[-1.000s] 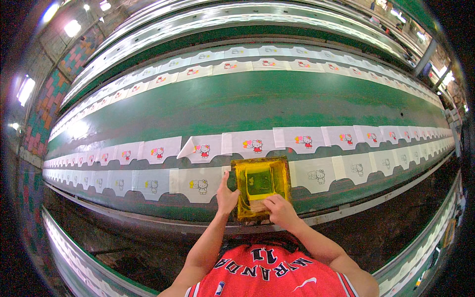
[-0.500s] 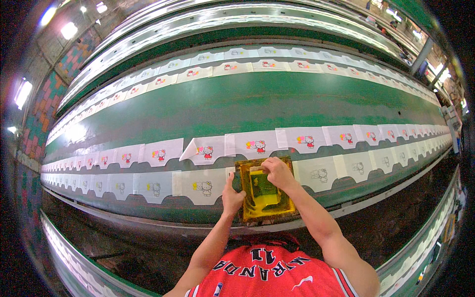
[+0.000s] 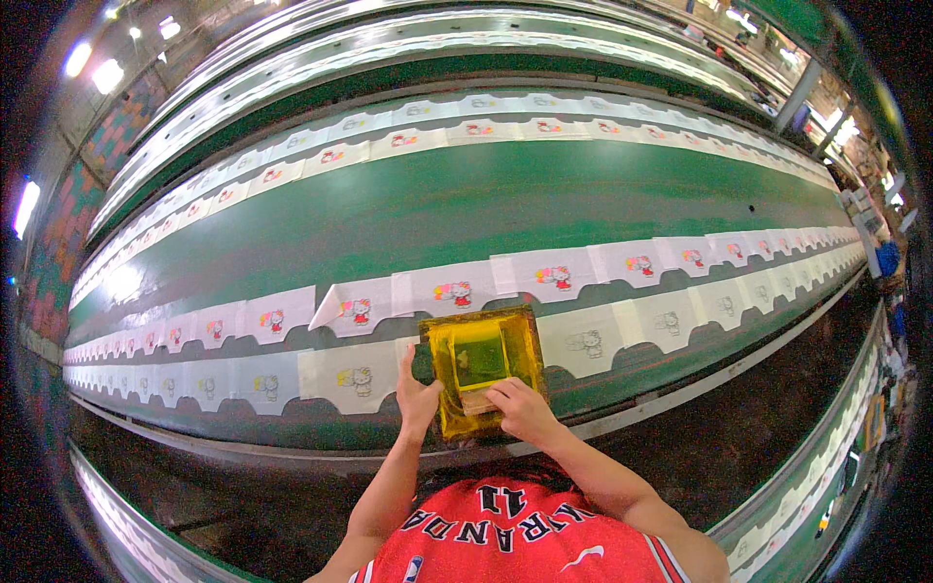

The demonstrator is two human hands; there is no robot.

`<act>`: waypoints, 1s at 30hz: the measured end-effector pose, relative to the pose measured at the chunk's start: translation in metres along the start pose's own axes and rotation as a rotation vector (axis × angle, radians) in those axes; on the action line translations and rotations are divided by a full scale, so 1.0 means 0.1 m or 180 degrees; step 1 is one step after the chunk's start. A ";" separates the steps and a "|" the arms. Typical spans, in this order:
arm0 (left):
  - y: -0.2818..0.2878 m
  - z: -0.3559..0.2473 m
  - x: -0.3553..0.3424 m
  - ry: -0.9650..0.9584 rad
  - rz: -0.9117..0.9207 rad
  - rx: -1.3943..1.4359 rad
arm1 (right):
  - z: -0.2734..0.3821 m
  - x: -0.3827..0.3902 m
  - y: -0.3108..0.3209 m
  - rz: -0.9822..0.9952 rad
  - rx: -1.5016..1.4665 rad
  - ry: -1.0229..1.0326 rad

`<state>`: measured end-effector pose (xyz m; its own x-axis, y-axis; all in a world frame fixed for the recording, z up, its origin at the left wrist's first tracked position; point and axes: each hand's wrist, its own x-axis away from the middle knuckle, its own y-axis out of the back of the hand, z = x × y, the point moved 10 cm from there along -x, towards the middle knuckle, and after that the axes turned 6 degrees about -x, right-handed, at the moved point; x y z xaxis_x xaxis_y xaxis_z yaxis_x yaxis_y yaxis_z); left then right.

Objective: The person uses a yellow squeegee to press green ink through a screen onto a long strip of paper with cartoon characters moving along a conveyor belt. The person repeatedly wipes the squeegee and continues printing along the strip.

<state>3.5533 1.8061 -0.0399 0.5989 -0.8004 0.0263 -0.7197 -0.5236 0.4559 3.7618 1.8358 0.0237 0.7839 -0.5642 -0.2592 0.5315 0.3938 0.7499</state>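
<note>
A square printing screen (image 3: pixel 520 350) smeared with yellow ink lies on the near row of pale cloth pieces (image 3: pixel 591 345), which carry faint cartoon cat outlines. My left hand (image 3: pixel 416 398) grips the screen's left side, by a dark tab. My right hand (image 3: pixel 515 403) is closed on a wooden squeegee (image 3: pixel 475 401) at the near end inside the screen, below a rectangle of wet yellow ink. Just beyond the screen runs a row of white pieces (image 3: pixel 428 290) with red-and-pink cat prints, one with a folded corner.
The long green printing table (image 3: pixel 408 194) holds further rows of printed pieces (image 3: pixel 404 136) at its far side, with more long tables behind. Another table (image 3: pixel 777 515) runs behind me. A grey post (image 3: pixel 795 97), stacked items (image 3: pixel 865 219) and a blue object (image 3: pixel 884 257) stand at right.
My right hand and squeegee moved to the screen's far end, then back to the near end. The view has shifted, so the table's rows appear tilted and further left.
</note>
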 end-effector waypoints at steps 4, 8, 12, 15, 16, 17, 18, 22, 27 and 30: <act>-0.47 -0.33 0.12 -0.0127 0.0022 0.0152 | -0.23 0.15 0.51 -0.0065 0.0049 -0.0171; -1.19 -0.50 0.22 -0.0269 0.0010 0.0229 | -0.66 0.44 0.98 0.0029 0.0167 -0.0224; -1.69 -0.84 0.41 0.0168 0.0154 0.0298 | -1.10 0.76 1.30 -0.0077 0.0063 -0.0193; -1.87 -0.94 0.49 0.0227 0.0118 0.0062 | -1.31 0.87 1.38 -0.0044 -0.0062 -0.0155; -1.89 -0.88 0.47 0.0191 0.0092 -0.0098 | -1.34 0.89 1.39 -0.0047 -0.0109 -0.0133; -1.90 -0.85 0.46 0.0156 0.0071 -0.0259 | -1.36 0.91 1.39 -0.0050 -0.0156 -0.0113; -1.91 -0.84 0.46 0.0193 0.0029 -0.0287 | -1.38 0.93 1.38 -0.0011 -0.0162 -0.0122; -1.89 -0.84 0.43 0.0189 -0.0007 -0.0297 | -1.42 0.97 1.32 0.0040 -0.0158 -0.0047; -1.92 -0.88 0.39 0.0085 0.0000 -0.0580 | -1.40 0.94 1.34 0.0123 -0.0193 0.0029; -1.94 -0.89 0.41 0.0192 0.0062 -0.0562 | -1.41 0.95 1.35 0.0132 -0.0218 0.0042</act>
<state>3.7486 1.9009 -0.0477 0.6094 -0.7881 0.0875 -0.6617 -0.4446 0.6037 3.9533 1.9383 0.0146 0.8096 -0.5369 -0.2372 0.5189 0.4657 0.7168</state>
